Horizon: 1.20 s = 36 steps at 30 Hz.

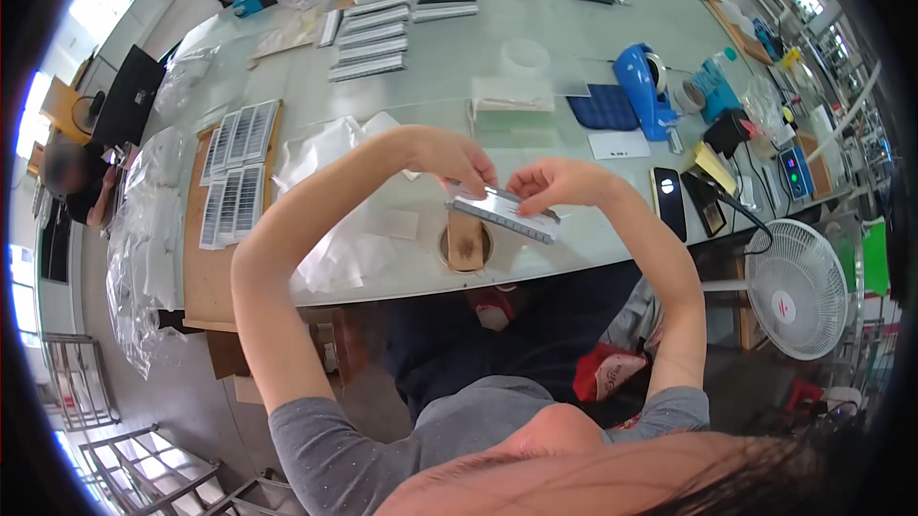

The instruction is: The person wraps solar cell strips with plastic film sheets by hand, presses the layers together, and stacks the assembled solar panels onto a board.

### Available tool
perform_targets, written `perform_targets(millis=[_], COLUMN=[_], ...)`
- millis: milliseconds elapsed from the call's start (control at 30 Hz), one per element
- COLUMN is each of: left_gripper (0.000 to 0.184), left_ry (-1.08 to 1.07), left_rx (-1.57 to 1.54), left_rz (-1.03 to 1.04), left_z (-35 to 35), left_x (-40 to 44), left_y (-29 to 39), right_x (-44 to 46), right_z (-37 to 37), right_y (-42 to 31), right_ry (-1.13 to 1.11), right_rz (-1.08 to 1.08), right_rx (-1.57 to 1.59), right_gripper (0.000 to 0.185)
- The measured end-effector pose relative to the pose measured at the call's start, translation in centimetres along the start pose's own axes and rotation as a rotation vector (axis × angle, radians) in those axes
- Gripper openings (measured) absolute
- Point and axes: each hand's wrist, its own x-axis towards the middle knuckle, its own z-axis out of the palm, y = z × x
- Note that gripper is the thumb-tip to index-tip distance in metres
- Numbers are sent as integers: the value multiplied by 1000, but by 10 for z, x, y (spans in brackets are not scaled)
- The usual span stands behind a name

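A silver metal strip with a row of slots along its near edge is held above the front of the table, tilted down to the right. My left hand grips its left end, fingers bent over the top. At the right part my right hand pinches it between thumb and fingers. Just under the strip is a wooden block with a dark stain, set over a round dark-rimmed opening. Left of it lie crumpled white sheets, near my left forearm.
A wooden board with slotted panels lies at left. Similar strips lie farther back. To the right are a blue tape dispenser, a blue cloth, a phone and a fan. Another person sits far left.
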Motion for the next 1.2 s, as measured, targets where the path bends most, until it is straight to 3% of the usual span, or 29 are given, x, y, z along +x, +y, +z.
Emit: perform_targets(millis=[100, 200, 300, 467, 567, 767, 1000, 1100, 1200], left_gripper=[41, 46, 47, 44, 35, 30, 26, 25, 23], left_ry=[-111, 222, 543, 776, 879, 1108, 1371, 1400, 1425], left_rx=[56, 280, 190, 97, 41, -63, 208, 359, 519], left_rz=[29, 50, 178, 306, 214, 160, 145, 173, 191], left_z=[6, 19, 24, 69, 122, 179, 197, 190, 181], left_x=[46, 45, 23, -30, -64, -81, -74, -64, -50], left_y=[6, 18, 7, -38, -70, -102, -123, -133, -138], right_x=[-29, -49, -50, -23, -15, -13, -20, 5, 51], right_z=[5, 18, 39, 74, 101, 115, 90, 40, -10], right_y=[42, 85, 123, 169, 152, 131, 125, 103, 67], right_ry=[98, 251, 582, 991, 1253, 1388, 1336, 1327, 1218], right_rz=[-15, -26, -57, -151, -28, 62, 123, -240, -444], right_rx=[98, 236, 300, 318, 38, -352, -620, -922, -1150], right_gripper=[39, 37, 33, 34, 37, 34, 33, 24, 29])
